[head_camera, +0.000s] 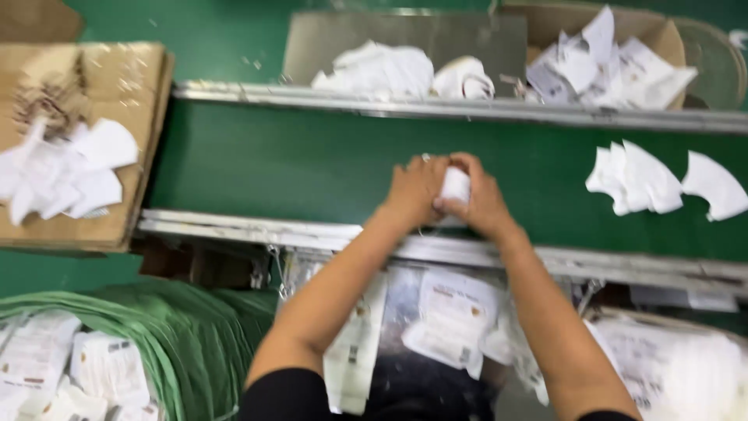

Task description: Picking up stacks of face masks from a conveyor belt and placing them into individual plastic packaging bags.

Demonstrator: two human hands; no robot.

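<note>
Both my hands meet over the near edge of a green conveyor belt (312,164). My left hand (414,191) and my right hand (481,201) are closed together around a small white folded piece (455,185), which shows between the fingers. The picture is blurred, so the piece's exact shape is unclear. To the right on the belt lie white curved pieces (635,179) in a loose stack, with one more white piece (715,185) beside them.
A flat cardboard sheet (132,86) at the left carries torn white papers. Beyond the belt's far metal rail (467,107) lie white pieces and a cardboard box (662,35) of paper scraps. Below the near rail are white packets and green fabric (187,327).
</note>
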